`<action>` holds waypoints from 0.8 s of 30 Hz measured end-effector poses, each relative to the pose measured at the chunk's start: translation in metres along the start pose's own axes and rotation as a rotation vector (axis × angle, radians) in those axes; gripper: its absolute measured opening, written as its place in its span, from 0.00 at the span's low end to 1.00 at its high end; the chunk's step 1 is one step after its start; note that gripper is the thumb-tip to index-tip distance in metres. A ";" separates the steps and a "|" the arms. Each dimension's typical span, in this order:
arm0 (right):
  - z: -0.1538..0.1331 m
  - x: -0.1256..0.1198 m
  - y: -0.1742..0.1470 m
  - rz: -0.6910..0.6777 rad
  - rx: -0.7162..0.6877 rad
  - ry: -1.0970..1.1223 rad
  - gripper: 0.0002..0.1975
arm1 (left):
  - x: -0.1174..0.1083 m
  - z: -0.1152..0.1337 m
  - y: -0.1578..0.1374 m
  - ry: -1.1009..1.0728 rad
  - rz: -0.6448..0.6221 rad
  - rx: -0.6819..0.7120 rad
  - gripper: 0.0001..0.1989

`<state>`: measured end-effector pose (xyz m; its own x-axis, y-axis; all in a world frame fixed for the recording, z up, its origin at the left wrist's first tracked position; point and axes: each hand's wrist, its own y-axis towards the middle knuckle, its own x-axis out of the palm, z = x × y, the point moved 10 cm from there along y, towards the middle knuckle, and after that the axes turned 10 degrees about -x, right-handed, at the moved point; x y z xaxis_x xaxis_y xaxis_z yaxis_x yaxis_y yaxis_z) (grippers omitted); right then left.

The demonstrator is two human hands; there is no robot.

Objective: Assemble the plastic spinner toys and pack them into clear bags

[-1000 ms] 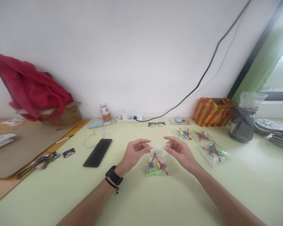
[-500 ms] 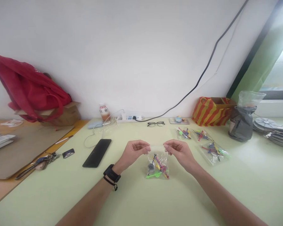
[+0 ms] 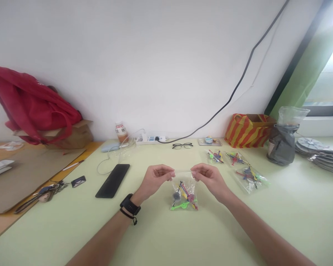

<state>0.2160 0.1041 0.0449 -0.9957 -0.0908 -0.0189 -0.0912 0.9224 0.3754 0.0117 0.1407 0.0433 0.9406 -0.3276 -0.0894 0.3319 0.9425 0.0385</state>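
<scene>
Pinching opposite top corners of a small clear plastic bag [image 3: 184, 192] holding multicoloured plastic pieces [image 3: 184, 205], with thumb and fingertips of bare left hand [image 3: 155, 180] and bare right hand [image 3: 211, 180] clamped on it, centrally between both; apparently closing the top edge; would next call for even pressing along it.

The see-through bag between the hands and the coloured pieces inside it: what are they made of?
Bag: thin, glossy plastic film, by the look; it shows what lies inside and catches crinkled highlights.
Coloured pieces: probably moulded plastic, given their bright, even colours; the film's glare leaves their own finish, matt or shiny, uncertain.
</scene>
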 end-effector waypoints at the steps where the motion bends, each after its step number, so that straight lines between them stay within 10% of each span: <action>1: 0.001 -0.002 0.000 0.011 0.003 0.017 0.10 | 0.000 0.001 0.000 0.004 -0.010 0.006 0.12; 24: 0.019 -0.008 0.000 0.067 0.078 0.216 0.06 | 0.000 0.014 -0.006 -0.009 -0.047 0.096 0.07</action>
<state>0.2238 0.1123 0.0279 -0.9736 -0.0986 0.2060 -0.0340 0.9546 0.2960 0.0108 0.1343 0.0568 0.9243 -0.3721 -0.0847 0.3805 0.9157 0.1296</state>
